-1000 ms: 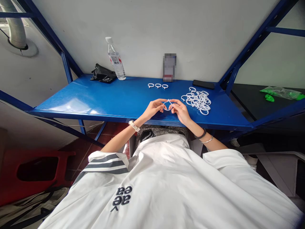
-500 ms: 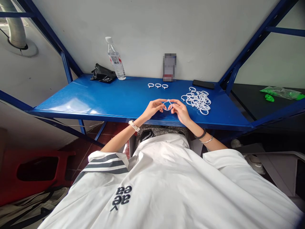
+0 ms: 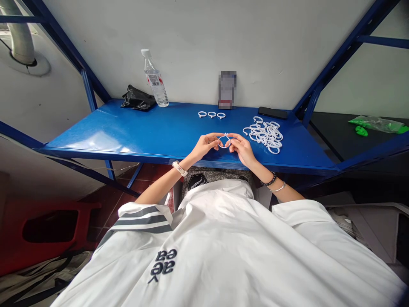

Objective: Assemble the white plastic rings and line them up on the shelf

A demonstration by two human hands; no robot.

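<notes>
Both hands hold one white plastic ring (image 3: 229, 141) upright between them, just above the front part of the blue table. My left hand (image 3: 204, 146) pinches its left side between thumb and fingers. On the ring's other side, my right hand (image 3: 242, 148) grips with its fingertips, the index finger by the small clasp at the top. To the right lies a loose pile of white rings (image 3: 266, 134), some of them with a gap showing. Three more rings (image 3: 211, 115) form a row on the table behind my hands.
The blue table (image 3: 153, 132) ends at a wall. Along its back stand a water bottle (image 3: 156, 83) and a blurred upright box (image 3: 227, 89). A black plastic bag (image 3: 137, 99) and a black phone (image 3: 272, 113) lie there too. Blue frame posts rise at both ends.
My hands and the ring have hardly moved. Under the table at the right, a pale shoe seen earlier has shifted mostly out of sight.
</notes>
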